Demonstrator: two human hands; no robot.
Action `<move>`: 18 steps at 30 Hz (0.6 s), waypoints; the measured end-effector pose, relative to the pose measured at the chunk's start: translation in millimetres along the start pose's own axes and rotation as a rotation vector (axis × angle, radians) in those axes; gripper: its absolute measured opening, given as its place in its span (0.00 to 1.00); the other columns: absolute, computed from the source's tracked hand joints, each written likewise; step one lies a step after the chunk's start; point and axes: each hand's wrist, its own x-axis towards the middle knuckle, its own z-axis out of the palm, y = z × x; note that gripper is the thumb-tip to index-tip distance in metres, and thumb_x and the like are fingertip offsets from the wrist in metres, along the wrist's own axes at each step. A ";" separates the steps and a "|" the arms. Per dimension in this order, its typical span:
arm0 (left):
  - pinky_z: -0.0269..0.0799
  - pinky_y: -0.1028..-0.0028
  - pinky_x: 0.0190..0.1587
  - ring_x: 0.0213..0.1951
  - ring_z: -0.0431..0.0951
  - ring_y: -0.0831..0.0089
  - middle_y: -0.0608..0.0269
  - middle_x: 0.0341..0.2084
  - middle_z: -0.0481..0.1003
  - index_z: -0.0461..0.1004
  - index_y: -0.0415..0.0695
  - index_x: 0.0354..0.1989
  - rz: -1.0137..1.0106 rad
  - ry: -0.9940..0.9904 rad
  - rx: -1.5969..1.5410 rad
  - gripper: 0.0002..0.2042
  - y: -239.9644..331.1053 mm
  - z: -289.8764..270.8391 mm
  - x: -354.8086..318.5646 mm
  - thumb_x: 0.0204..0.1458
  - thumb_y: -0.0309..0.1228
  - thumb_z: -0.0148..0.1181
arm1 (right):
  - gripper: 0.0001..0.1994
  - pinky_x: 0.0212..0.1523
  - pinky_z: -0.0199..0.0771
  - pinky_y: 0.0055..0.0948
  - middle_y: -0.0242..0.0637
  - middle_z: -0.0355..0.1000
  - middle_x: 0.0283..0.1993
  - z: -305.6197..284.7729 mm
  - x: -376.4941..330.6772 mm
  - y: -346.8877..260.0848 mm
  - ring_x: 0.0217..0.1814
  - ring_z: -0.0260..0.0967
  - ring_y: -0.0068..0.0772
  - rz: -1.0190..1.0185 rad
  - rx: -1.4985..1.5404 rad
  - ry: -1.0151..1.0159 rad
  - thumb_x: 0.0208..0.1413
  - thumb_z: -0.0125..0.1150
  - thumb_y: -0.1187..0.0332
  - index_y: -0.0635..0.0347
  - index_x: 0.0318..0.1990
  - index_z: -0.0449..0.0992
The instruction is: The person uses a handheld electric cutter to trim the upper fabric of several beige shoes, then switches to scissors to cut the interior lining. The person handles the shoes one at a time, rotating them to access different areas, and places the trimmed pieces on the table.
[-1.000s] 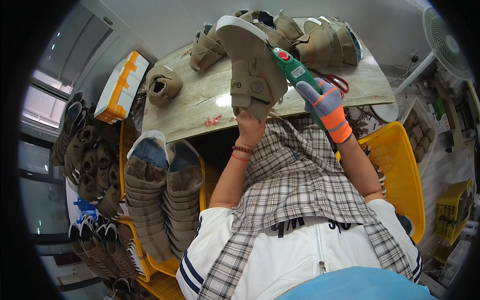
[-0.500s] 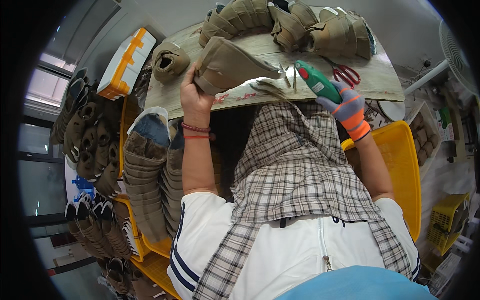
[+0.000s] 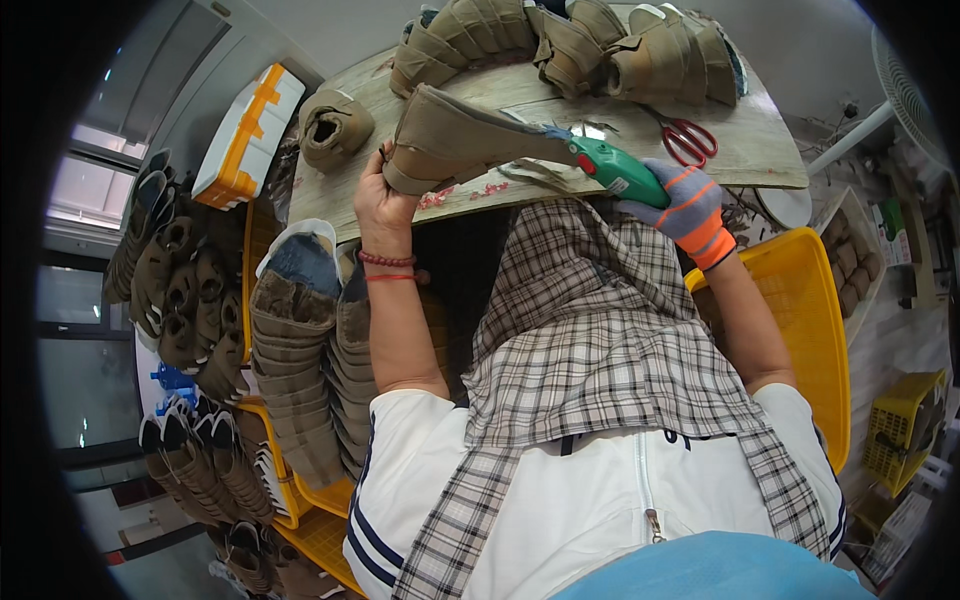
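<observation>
My left hand (image 3: pixel 385 207), bare with bracelets at the wrist, grips the rounded end of a brown fabric shoe upper (image 3: pixel 445 140) above the table's front edge. The upper's narrow end stretches to the right. In my right hand (image 3: pixel 692 212), which wears a grey and orange glove, is a green handheld electric cutter (image 3: pixel 612 168) with a red button. Its tip meets the narrow end of the upper; the blades cannot be made out clearly. Dark cut strips (image 3: pixel 548 178) lie on the table below the upper.
Red-handled scissors (image 3: pixel 688 142) lie on the table (image 3: pixel 765 150) behind my right hand. Stacked shoe uppers (image 3: pixel 470 42) line its far side; a single one (image 3: pixel 334 130) stands at left. Yellow bins (image 3: pixel 825 330) flank me, with tall stacks of uppers (image 3: pixel 292 360) on my left.
The cutter has moved left and turned, so its tip is now at the upper's narrow end; before, a gap separated them. The upper has shifted slightly with my left hand.
</observation>
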 end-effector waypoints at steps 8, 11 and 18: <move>0.59 0.48 0.61 0.53 0.69 0.53 0.41 0.47 0.71 0.69 0.32 0.41 -0.117 -0.081 -0.071 0.13 -2.2 -12.7 9.5 0.62 0.29 0.39 | 0.24 0.25 0.72 0.29 0.41 0.74 0.24 0.5 5.3 -7.9 0.23 0.72 0.40 0.000 0.100 -0.011 0.36 0.74 0.51 0.57 0.38 0.78; 0.60 0.48 0.60 0.52 0.70 0.53 0.42 0.45 0.72 0.69 0.32 0.40 0.056 0.179 0.051 0.13 0.3 -11.9 17.3 0.62 0.28 0.39 | 0.24 0.25 0.72 0.28 0.41 0.74 0.24 2.8 9.0 -11.6 0.23 0.73 0.40 -0.005 0.168 0.001 0.35 0.75 0.52 0.57 0.39 0.78; 0.62 0.48 0.59 0.51 0.71 0.55 0.46 0.44 0.73 0.70 0.35 0.37 0.075 0.047 0.067 0.12 -20.3 -0.7 6.5 0.62 0.30 0.39 | 0.26 0.25 0.72 0.29 0.41 0.75 0.25 9.9 15.9 -14.1 0.23 0.73 0.41 -0.007 0.175 0.023 0.33 0.75 0.52 0.56 0.39 0.78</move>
